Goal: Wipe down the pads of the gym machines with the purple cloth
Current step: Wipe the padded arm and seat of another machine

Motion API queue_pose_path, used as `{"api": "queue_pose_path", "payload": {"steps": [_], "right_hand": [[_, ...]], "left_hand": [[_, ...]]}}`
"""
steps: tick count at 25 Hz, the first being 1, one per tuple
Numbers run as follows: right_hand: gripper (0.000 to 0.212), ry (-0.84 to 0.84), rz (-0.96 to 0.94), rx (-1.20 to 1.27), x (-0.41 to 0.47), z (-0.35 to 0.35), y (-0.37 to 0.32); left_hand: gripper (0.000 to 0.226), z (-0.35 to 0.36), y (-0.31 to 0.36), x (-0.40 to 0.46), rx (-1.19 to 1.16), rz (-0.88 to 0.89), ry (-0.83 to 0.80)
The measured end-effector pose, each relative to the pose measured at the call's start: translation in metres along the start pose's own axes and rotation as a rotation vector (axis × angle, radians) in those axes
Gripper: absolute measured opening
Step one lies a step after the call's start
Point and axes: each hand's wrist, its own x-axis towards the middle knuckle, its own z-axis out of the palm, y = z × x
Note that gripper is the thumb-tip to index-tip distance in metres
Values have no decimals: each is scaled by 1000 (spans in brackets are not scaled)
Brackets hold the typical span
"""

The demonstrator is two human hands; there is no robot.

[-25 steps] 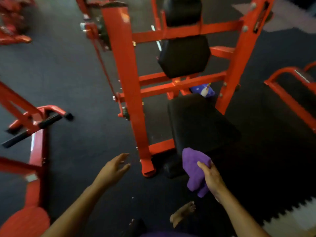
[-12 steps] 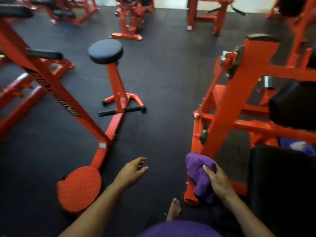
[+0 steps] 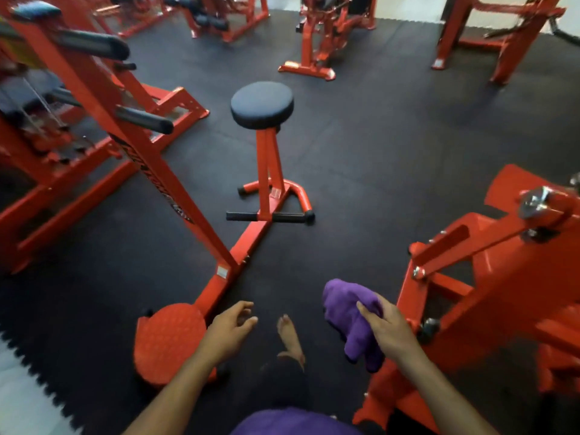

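My right hand [image 3: 390, 332] grips the bunched purple cloth [image 3: 350, 312] low in the view, beside a red machine frame [image 3: 489, 277] on the right. My left hand [image 3: 230, 329] hangs free over the black floor with loosely bent fingers and holds nothing. Ahead stands a round black seat pad [image 3: 262, 103] on a red post. Two black roller pads [image 3: 144, 120] [image 3: 94, 43] stick out from the slanted red beam on the left.
A red round foot plate [image 3: 169, 339] lies on the floor next to my left hand. My bare foot [image 3: 290, 339] is between my hands. More red machines [image 3: 317, 42] stand at the back. Black rubber flooring [image 3: 376, 158] covers the middle.
The view has swung left, away from the black bench pad toward the round seat machine. My right hand keeps hold of the cloth; my left hand stays free.
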Motion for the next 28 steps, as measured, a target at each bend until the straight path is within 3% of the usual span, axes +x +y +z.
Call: {"api": "queue_pose_path", "payload": {"steps": [7,11,13,19,28], "right_hand": [[13,93,22,-208,153,-47,-29],[3,194,85,-279,247,-87,-66],[1,251,68,-257,289,-113,-87],[36,605,182,-41,411,-179,-109],[27,644,225,107,614,-312,-122]], "left_hand": [[38,-6,62,177,88,48,-139],[42,-36,149,301,186,149,-191],[40,-55,205,357,177,219,-186],[33,-65,346,494,140,334,-138],[34,-20,524,683,281,378,-166]]}}
